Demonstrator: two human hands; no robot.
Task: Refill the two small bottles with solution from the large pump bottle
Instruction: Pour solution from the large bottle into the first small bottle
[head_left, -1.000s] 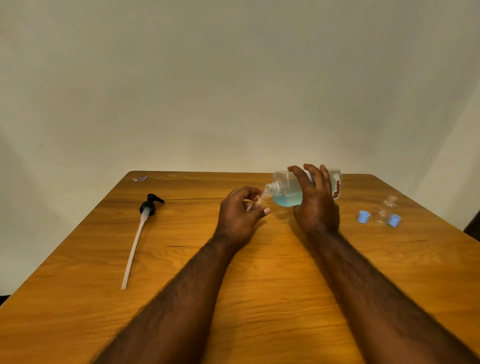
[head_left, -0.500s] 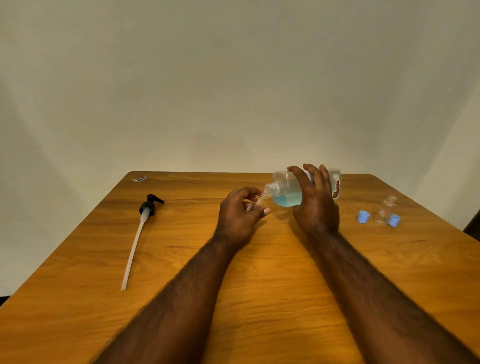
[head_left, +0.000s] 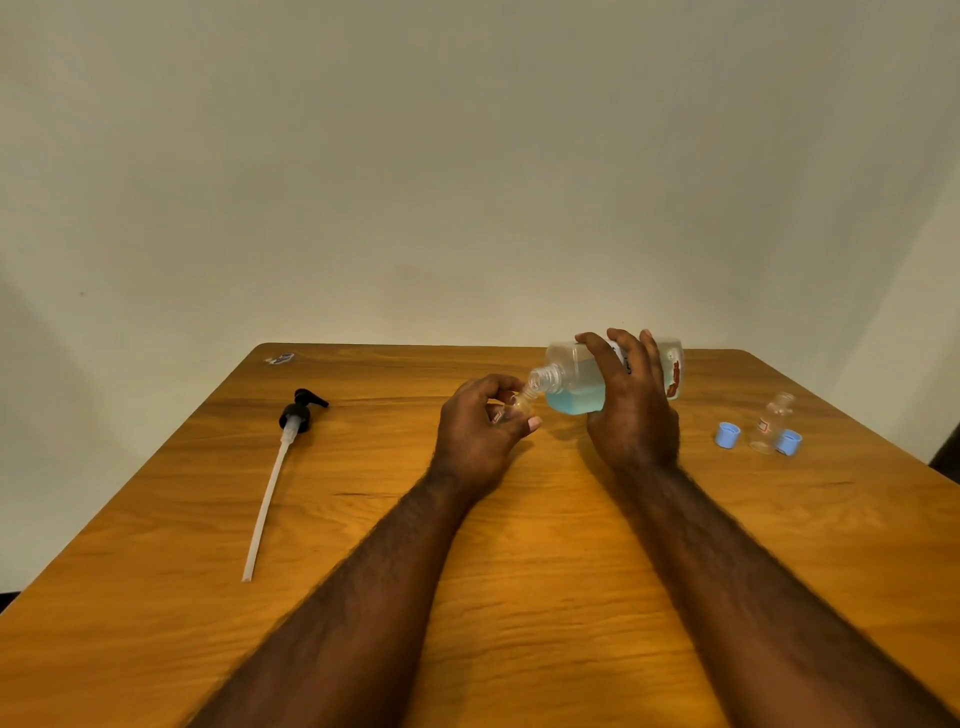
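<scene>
Nothing has visibly shifted since half a second ago. Near the table's (head_left: 519, 545) left edge lies the pump (head_left: 291, 431), its tube pointing toward the near edge. Toward the far edge, the left hand (head_left: 478, 431) still curls its fingers around a small bottle (head_left: 519, 402), mouth up. The large bottle (head_left: 576, 384) stays tipped sideways, its neck at that mouth, gripped by the right hand (head_left: 631, 410). Near the right edge, the second small bottle (head_left: 771, 423) stands between two blue caps (head_left: 727, 434).
</scene>
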